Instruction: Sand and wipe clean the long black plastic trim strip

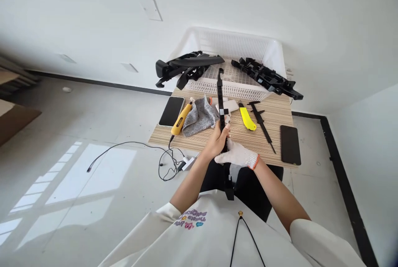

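Note:
I hold a long, thin black plastic part upright in front of me, its top reaching the basket and its bottom end near my lap. My bare left hand is wrapped round its middle. My right hand, in a white knit glove with an orange cuff, grips the same part just below the left hand. A small white piece sits on the part just above my fingers.
On the small striped wooden table lie a phone, a yellow rotary tool, a grey glove, a yellow utility knife, a black caliper and a second phone. A white basket behind carries black plastic parts. A cable trails on the floor.

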{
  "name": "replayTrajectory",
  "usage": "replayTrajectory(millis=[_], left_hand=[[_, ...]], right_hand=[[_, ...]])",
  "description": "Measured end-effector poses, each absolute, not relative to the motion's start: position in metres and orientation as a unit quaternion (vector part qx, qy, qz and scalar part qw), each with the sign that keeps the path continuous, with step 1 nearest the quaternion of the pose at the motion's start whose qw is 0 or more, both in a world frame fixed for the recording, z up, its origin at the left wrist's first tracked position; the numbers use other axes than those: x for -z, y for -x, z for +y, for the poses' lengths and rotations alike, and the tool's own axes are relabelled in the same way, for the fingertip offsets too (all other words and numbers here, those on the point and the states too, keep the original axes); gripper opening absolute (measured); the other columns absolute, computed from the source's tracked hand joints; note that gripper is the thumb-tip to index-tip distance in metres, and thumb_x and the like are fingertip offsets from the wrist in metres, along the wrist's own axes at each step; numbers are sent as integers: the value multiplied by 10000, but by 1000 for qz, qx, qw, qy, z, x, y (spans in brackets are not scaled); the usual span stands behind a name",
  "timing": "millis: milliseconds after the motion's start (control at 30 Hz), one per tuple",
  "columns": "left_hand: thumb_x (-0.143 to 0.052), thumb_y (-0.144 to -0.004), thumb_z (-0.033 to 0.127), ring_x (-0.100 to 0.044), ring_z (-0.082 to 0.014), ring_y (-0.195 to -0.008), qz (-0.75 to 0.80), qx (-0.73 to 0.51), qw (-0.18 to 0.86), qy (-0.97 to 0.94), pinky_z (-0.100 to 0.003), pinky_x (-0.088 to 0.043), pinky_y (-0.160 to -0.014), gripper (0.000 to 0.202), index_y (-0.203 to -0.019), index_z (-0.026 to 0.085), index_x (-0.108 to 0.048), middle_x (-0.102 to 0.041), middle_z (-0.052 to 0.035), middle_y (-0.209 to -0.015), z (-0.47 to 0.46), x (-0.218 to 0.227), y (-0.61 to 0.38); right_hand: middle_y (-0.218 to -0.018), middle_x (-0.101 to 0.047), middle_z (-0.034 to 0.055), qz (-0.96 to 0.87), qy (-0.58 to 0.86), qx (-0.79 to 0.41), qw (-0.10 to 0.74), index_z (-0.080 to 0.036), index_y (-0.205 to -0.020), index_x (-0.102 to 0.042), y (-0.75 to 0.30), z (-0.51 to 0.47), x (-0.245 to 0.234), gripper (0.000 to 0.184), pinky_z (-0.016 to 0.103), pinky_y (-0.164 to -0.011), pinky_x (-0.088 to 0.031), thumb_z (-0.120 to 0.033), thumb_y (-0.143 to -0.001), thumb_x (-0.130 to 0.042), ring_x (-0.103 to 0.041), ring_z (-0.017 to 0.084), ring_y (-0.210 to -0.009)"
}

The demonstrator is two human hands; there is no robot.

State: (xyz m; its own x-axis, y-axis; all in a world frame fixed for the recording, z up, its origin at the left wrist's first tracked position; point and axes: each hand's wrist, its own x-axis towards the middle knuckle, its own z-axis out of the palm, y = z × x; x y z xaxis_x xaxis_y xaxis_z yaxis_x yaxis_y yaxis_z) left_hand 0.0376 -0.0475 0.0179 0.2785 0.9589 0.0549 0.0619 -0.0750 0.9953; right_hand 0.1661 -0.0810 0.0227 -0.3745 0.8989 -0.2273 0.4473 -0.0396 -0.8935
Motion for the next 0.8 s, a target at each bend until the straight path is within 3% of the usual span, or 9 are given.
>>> replayTrajectory(millis=[133,200,367,533,800], left_hand=[[-516,-936,564,-557,-114,-706,425,-448,531,-579,-260,-503,-697,478,-1220,180,-506,-598,-26,-916,-41,-22,-42],[-558,-905,584,-576,-115,-683,433,-471,531,-556,-249,-495,-656,499,-1191,177,-520,-614,-23,-897,-34,-25,-43],[-672,-850,524,-676,-172,-816,457,-477,491,-568,-310,-536,-808,432,-1054,146,-620,-681,-67,-944,-14,-38,-39],[-588,-930,456,-713,-162,-822,404,-489,537,-556,-314,-607,-772,336,-1023,135,-627,-667,-62,-980,-13,-66,-28],[-656,-900,287,-728,-185,-915,311,-476,584,-578,-391,-624,-855,358,-1217,122,-629,-715,-71,-1051,-30,-81,-6]], right_hand=[[-984,-733,67,-667,461,-548,206,-211,-920,-718,-177,-79,-24,286,426,-937,-465,-396,-708,-770,-649,300,-1024],[-913,-734,60,-632,434,-607,211,-184,-876,-697,-180,-81,-21,224,412,-892,-488,-382,-770,-698,-674,261,-924],[-634,-677,26,-575,435,-641,264,-158,-878,-642,-171,-92,-13,189,334,-704,-521,-336,-834,-597,-657,187,-637],[-490,-538,-60,-536,458,-614,356,-152,-1093,-623,-157,-105,-16,353,269,-477,-437,-374,-819,-618,-529,139,-415],[-485,-545,-43,-560,444,-597,365,-114,-1043,-679,-159,-111,-18,421,264,-499,-422,-411,-746,-645,-532,130,-425]])
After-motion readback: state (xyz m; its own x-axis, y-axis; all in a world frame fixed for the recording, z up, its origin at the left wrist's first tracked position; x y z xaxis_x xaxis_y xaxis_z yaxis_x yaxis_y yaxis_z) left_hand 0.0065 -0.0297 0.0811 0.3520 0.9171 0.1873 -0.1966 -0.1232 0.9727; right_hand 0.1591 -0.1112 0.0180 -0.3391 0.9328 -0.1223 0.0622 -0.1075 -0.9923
